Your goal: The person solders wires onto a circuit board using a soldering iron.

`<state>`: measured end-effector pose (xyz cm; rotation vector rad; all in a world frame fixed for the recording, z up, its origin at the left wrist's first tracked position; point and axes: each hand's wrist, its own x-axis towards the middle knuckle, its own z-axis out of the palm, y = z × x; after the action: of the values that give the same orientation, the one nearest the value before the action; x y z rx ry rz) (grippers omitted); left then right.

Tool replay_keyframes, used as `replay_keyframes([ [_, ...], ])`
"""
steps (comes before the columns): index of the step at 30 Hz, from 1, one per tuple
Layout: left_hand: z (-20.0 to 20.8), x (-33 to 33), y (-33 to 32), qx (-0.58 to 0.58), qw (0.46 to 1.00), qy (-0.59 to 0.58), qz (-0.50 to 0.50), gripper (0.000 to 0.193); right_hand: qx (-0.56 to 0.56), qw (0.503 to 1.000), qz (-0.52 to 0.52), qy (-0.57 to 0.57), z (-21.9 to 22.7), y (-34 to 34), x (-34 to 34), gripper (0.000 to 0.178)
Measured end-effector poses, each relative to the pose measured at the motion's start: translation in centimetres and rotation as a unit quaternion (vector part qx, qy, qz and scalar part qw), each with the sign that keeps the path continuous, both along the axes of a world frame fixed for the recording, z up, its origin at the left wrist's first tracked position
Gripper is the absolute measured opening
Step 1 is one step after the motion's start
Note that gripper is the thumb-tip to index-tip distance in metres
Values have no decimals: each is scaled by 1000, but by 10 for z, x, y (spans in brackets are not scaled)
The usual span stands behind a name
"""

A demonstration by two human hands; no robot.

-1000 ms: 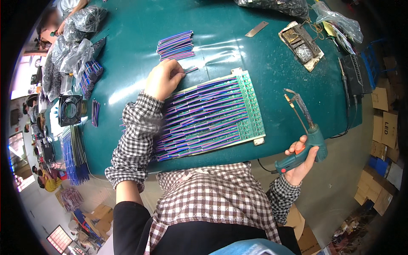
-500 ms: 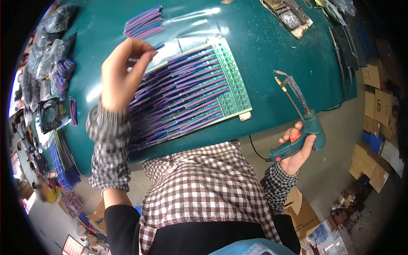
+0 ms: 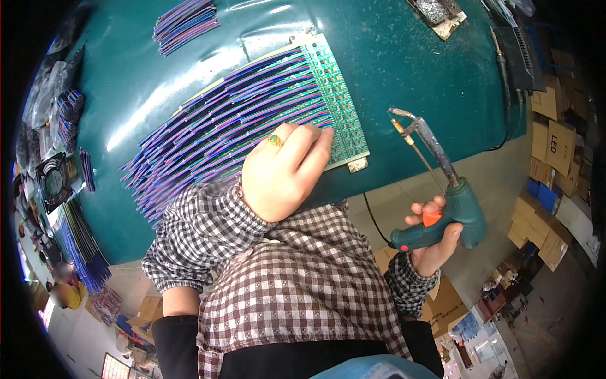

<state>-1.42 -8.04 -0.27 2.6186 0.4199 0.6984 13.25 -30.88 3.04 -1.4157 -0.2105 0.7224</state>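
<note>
My left hand [image 3: 284, 169], with a green-stone ring, is over the front right part of a green circuit board panel [image 3: 344, 107]. Its fingers are bent and pinched at the ends of the wire rows, and they mostly hide the thin coloured wire there. Rows of blue, pink and black wires [image 3: 214, 123] lie across the panel and fan out past its left side. My right hand [image 3: 435, 243] is wrapped round a green soldering gun [image 3: 467, 208] with an orange trigger. The gun's tip [image 3: 394, 112] points up and left, right of the panel and apart from it.
A bundle of similar wires [image 3: 186, 25] lies at the back of the green table [image 3: 404, 69]. A solder tray [image 3: 439, 16] is at the far right. A black fan [image 3: 53, 182], plastic bags and more wire bundles line the left edge. Cardboard boxes [image 3: 558, 142] stand off to the right.
My left hand has come down and right, from above the panel's left part with a short wire in its fingertips to the wire ends. The soldering gun has barely moved.
</note>
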Motion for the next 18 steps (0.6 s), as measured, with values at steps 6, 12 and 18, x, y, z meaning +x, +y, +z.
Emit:
replay_keyframes([
  [6, 7, 6, -2, 26, 999, 38, 12, 34, -75, 995, 33, -61, 19, 5, -11, 65],
  [12, 3, 5, -2, 16, 999, 29, 17, 32, -117, 983, 92, -103, 22, 4, -14, 62],
  [18, -1, 4, 0, 16, 1000, 7, 11, 32, -105, 976, 109, -156, 13, 3, -21, 57],
])
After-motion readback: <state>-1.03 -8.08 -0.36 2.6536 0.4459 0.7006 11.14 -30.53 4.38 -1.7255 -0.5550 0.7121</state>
